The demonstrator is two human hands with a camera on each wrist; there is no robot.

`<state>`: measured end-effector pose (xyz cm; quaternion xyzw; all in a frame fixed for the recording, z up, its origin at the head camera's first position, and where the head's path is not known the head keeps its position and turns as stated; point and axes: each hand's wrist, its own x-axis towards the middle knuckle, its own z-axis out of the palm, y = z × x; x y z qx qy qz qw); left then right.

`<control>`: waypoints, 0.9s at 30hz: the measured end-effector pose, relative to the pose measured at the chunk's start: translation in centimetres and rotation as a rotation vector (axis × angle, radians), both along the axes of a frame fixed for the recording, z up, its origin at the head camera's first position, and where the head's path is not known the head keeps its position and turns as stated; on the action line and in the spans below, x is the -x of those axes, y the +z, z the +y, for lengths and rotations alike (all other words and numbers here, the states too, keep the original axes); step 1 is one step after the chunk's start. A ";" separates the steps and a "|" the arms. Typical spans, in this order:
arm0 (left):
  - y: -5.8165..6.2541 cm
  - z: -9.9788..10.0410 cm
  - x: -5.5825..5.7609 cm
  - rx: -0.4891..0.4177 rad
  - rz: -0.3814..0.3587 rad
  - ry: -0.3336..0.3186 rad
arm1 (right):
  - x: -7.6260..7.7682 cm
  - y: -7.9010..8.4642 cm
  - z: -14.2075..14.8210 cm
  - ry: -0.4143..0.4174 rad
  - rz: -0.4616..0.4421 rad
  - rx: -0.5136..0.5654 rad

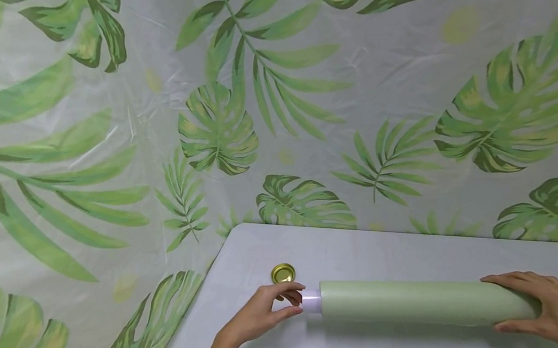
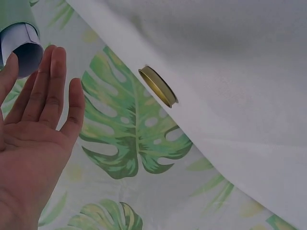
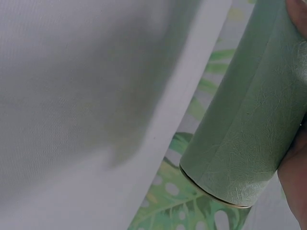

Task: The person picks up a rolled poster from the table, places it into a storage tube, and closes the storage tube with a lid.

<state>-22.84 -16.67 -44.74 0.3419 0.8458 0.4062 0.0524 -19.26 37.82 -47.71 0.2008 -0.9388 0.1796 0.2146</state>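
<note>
A long pale green cardboard tube [image 1: 410, 303] lies across in the head view, held over the white table. My right hand [image 1: 553, 304] grips it near its right end, thumb on the near side and fingers over the far side. From the left mouth sticks a white paper roll [image 1: 312, 301], hollow at its end in the left wrist view. My left hand [image 1: 263, 314] is at this end, fingers extended and thumb apart on either side of the roll; firm contact is not clear. Behind the left hand, a gold metal lid [image 1: 283, 274] rests on the table.
The white tabletop [image 1: 369, 252] has its corner at the back left. Beyond its edges hangs a leaf-patterned sheet [image 1: 394, 99] that covers the back and left sides. In the right wrist view, the tube's other end [image 3: 216, 194] shows a thin gold rim.
</note>
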 end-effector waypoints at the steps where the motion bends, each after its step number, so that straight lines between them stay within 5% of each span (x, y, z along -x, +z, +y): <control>1: 0.0 0.1 0.0 -0.001 0.003 -0.003 | 0.0 0.0 0.0 0.003 0.005 0.003; 9: -0.1 0.4 0.0 -0.010 0.015 -0.004 | -0.1 0.2 -0.1 -0.028 -0.021 -0.007; 21: -0.5 1.2 -0.6 -0.016 0.077 0.122 | 0.1 -0.1 -0.5 0.012 0.063 0.036; 27: -0.4 1.3 -0.8 -0.052 0.005 0.121 | 0.0 -0.2 -0.4 0.003 0.058 0.036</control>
